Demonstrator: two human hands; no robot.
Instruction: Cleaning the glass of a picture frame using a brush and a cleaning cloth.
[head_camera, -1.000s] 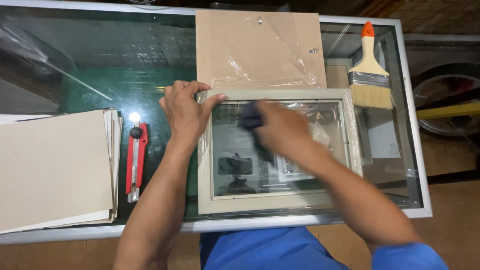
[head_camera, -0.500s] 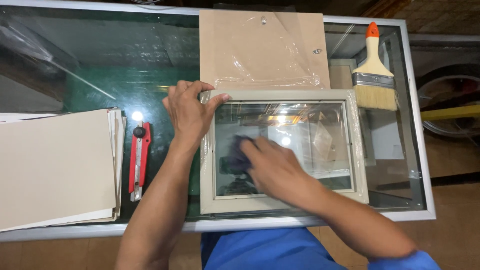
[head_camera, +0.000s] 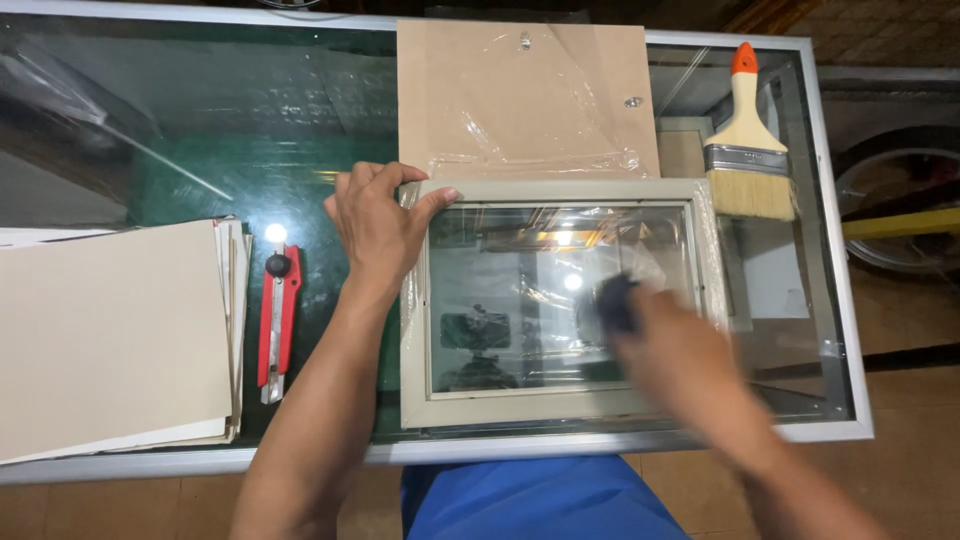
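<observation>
A beige picture frame (head_camera: 560, 405) with a glass pane lies flat on the glass table (head_camera: 150, 120), still partly in clear plastic wrap. My left hand (head_camera: 378, 225) grips the frame's top left corner, thumb along the upper edge. My right hand (head_camera: 675, 350) is blurred over the right part of the pane and presses a small dark cloth (head_camera: 615, 300) against the glass.
A brown backing board (head_camera: 525, 95) under clear plastic lies behind the frame. A paintbrush (head_camera: 748, 140) with an orange tip rests at the right. A red utility knife (head_camera: 277, 315) and a stack of beige boards (head_camera: 110, 335) lie at the left. The table's metal edge runs close to me.
My right hand with the dark cloth has swept over the pane, from upper left to lower left and now to the right side. My left hand has stayed on the corner.
</observation>
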